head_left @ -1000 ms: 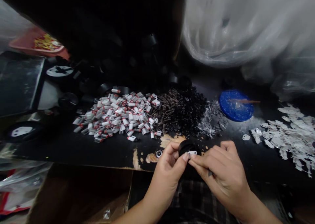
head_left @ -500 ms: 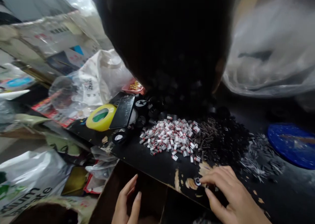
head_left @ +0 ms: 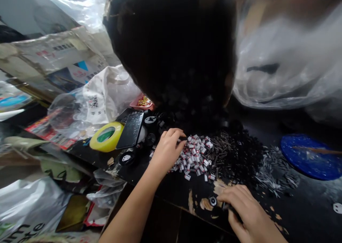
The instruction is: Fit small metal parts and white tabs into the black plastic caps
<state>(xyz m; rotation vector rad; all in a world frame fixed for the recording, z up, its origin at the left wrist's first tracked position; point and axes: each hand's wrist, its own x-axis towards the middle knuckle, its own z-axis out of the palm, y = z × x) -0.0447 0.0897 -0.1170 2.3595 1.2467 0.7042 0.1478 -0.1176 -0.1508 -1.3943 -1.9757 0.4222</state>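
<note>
My left hand (head_left: pixel 169 145) is over the left part of a pile of small white cylinders with red ends (head_left: pixel 196 154). Its thumb and fingers are bent but apart, with nothing visible between them. My right hand (head_left: pixel 244 209) is low at the table's front edge, its thumb and fingers closed round a small dark part (head_left: pixel 226 206) that they mostly hide. Just left of those fingertips is a small round black part with a pale ring (head_left: pixel 213 201).
Dark screws (head_left: pixel 223 145), small black parts (head_left: pixel 247 152) and thin grey pieces (head_left: pixel 278 171) lie in heaps rightward. A blue lid (head_left: pixel 307 154) is farther right. Yellow tape (head_left: pixel 107 136) and a phone (head_left: pixel 130 129) lie left. A large dark container (head_left: pixel 173 40) looms behind.
My left hand has moved up and forward from below the table edge to the white pile. My right hand stays near the front edge. The view has shifted slightly.
</note>
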